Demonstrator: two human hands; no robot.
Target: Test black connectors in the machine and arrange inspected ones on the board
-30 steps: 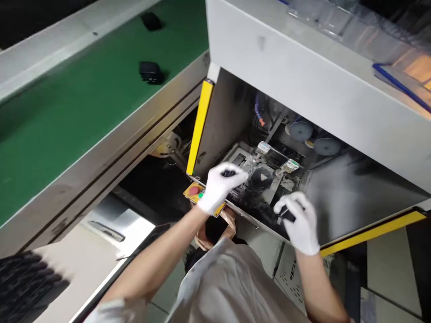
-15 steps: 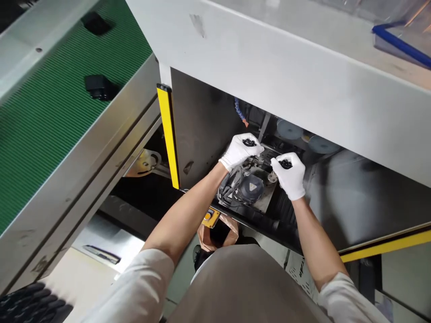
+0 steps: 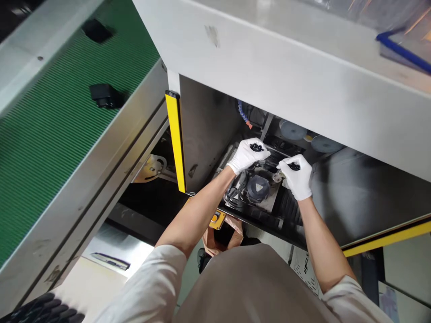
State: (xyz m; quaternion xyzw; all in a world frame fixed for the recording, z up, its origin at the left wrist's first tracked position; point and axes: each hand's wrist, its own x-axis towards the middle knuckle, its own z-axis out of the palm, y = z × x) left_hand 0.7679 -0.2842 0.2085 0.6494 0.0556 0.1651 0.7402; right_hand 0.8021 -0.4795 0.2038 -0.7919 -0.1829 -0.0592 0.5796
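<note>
The person's left hand (image 3: 247, 157) and right hand (image 3: 296, 177), both in white gloves, reach into a recess under a grey machine housing (image 3: 269, 58). The left fingers are clenched around a black piece (image 3: 256, 147), and the right fingers around another black piece (image 3: 294, 166). The gloves hide most of both pieces; only a dark, knobbly top shows on each, so their shape cannot be made out.

Both pieces are inside the recess, above a round dark cap (image 3: 258, 187) with a pale triangular label. The left one is up and to the left of the cap, and the right one is to its right, just beside a small metal bracket (image 3: 278, 176). The hands cover whatever lies directly beneath them, and bunched cables (image 3: 233, 195) beside the cap are hard to follow.

Both forearms angle up and inward from white sleeves, with the wrists bent and the hands near each other. A yellow safety strip (image 3: 175, 141) edges the opening. Two round blue-grey discs (image 3: 292, 130) sit deeper in, partly in shadow. To the left, two black parts (image 3: 106, 95) lie on a ribbed green conveyor belt (image 3: 60, 148).
</note>
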